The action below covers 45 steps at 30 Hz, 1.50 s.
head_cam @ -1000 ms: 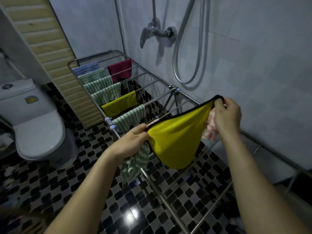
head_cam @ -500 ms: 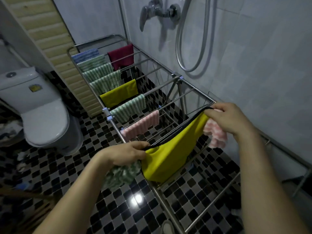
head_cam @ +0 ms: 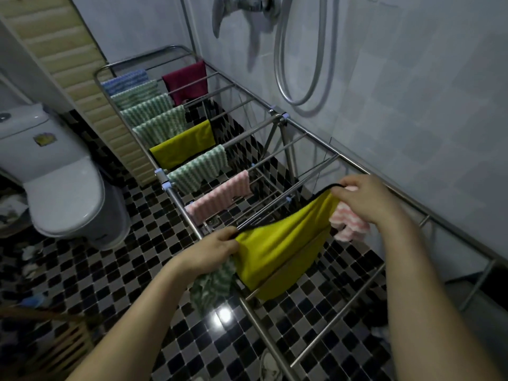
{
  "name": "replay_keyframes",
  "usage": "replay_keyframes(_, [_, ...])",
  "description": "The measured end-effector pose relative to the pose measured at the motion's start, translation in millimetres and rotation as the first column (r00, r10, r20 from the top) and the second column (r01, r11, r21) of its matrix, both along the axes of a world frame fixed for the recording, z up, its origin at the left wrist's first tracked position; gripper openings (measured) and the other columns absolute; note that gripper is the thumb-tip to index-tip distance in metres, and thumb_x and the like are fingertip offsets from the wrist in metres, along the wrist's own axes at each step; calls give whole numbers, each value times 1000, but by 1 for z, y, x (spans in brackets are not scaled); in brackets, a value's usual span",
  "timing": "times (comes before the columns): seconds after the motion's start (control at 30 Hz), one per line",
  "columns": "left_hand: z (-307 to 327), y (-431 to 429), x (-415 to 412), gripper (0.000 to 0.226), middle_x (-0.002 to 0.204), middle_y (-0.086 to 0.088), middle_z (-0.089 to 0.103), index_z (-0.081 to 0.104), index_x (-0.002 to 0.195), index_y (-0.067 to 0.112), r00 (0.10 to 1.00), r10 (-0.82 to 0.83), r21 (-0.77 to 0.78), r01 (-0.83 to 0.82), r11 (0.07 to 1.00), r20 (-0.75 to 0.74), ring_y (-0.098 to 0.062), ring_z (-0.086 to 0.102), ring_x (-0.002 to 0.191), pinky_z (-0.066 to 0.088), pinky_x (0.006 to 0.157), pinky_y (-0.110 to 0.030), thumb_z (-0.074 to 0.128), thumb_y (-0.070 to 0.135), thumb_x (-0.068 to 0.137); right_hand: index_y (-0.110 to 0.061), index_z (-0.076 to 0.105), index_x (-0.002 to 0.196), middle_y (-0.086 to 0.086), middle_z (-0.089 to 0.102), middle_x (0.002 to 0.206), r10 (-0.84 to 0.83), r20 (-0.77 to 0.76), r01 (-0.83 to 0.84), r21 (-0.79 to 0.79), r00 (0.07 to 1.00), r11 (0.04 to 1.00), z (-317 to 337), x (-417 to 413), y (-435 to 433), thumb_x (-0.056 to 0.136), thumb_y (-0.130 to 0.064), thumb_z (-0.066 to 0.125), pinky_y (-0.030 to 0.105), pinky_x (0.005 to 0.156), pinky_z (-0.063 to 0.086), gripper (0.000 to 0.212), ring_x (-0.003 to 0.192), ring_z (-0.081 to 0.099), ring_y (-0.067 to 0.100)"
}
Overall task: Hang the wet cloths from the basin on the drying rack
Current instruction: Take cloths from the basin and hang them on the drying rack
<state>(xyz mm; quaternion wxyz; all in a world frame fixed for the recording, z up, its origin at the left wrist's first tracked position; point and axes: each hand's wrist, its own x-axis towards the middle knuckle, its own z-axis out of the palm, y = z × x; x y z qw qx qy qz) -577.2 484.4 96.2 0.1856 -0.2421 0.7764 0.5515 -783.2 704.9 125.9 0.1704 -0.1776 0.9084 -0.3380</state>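
A yellow cloth [head_cam: 277, 251] with a black hem hangs stretched between my two hands, low over the bars of the steel drying rack [head_cam: 305, 127]. My left hand [head_cam: 211, 250] pinches its near corner and also holds a green striped cloth [head_cam: 211, 287] that dangles below. My right hand [head_cam: 362, 200] pinches the far corner and keeps a pink striped cloth [head_cam: 347, 222] bunched under the palm. The basin is out of view.
Several cloths hang on the rack's far bars: pink [head_cam: 220, 198], green striped [head_cam: 198, 167], yellow [head_cam: 182, 145], maroon [head_cam: 185, 81]. A toilet [head_cam: 59, 182] stands at the left. The tiled wall with a shower hose [head_cam: 302, 59] runs close along the rack's right side.
Both hands have lowered the yellow cloth from chest height down onto the rack's bars. My view has tilted downward, so the rack sits lower in the picture.
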Motion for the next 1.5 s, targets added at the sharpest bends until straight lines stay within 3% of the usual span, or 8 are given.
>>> replay_keyframes(0.13, [-13, -12, 15, 19, 81, -9, 49, 52, 91, 18, 828, 490, 4, -508, 861, -273, -21, 45, 68, 37, 60, -34, 38, 9, 101, -15, 69, 115, 7, 70, 112, -60, -128, 60, -1, 990, 998, -2, 0, -17, 93, -29, 59, 30, 78, 45, 28, 90, 63, 24])
replay_keyframes(0.33, [-8, -19, 11, 15, 74, 0, 43, 46, 98, 14, 606, 659, -118, -770, 628, -447, -10, 38, 59, 33, 46, -16, 33, 8, 101, -10, 71, 110, 9, 72, 107, -171, -222, 130, -189, 960, 973, -2, 5, -79, 93, -26, 60, 22, 72, 40, 26, 93, 64, 22])
replay_keyframes(0.53, [-16, -39, -5, 18, 80, 2, 49, 49, 112, 14, 399, 874, -46, -914, 402, -278, -10, 44, 63, 34, 54, -25, 36, 14, 99, -14, 66, 120, 3, 69, 117, -114, -144, 75, -253, 983, 965, -17, -2, -126, 97, -20, 54, 6, 58, 33, 27, 85, 56, 7])
replay_keyframes(0.67, [-20, -45, -9, 19, 84, 0, 51, 45, 116, 10, 500, 840, -184, -864, 468, -210, -11, 47, 64, 35, 52, -27, 43, 13, 98, -31, 40, 143, 0, 55, 138, 75, 100, -56, -180, 992, 982, -43, -8, -133, 95, -11, 51, 26, 84, 49, 53, 108, 61, 16])
replay_keyframes(0.73, [-18, -44, -6, 23, 81, 4, 53, 42, 115, 17, 568, 796, -239, -819, 522, -209, -10, 51, 63, 37, 51, -27, 52, 13, 95, -36, 33, 146, -5, 57, 134, 29, 197, 11, -198, 980, 980, -51, -13, -127, 92, -4, 52, 26, 64, 52, 65, 85, 64, 16])
replay_keyframes(0.8, [-17, -44, -1, 28, 80, 6, 57, 45, 113, 20, 642, 722, -301, -764, 572, -259, -13, 58, 62, 43, 51, -29, 61, 14, 91, -28, 45, 139, -2, 62, 122, -105, 243, 170, -267, 964, 949, -49, -19, -113, 89, -3, 56, 20, 46, 46, 57, 64, 61, 10])
replay_keyframes(1.0, [-22, -27, 7, 9, 73, 16, 62, 69, 81, 30, 947, 318, -553, -293, 780, -52, -2, 59, 68, 43, 53, -20, 70, 38, 86, -16, 70, 104, 2, 68, 101, -231, 237, 263, -111, 944, 959, -57, -29, -66, 82, -27, 65, 41, 85, 53, 25, 90, 65, 26])
replay_keyframes(1.5, [-35, -20, 14, 12, 79, 13, 60, 73, 95, 27, 964, 223, -711, -257, 655, -142, -3, 54, 67, 37, 54, -17, 64, 33, 91, -13, 62, 77, 2, 59, 71, -184, 156, 210, -176, 971, 962, -76, -42, -80, 87, -17, 59, 25, 60, 41, 12, 70, 54, 20])
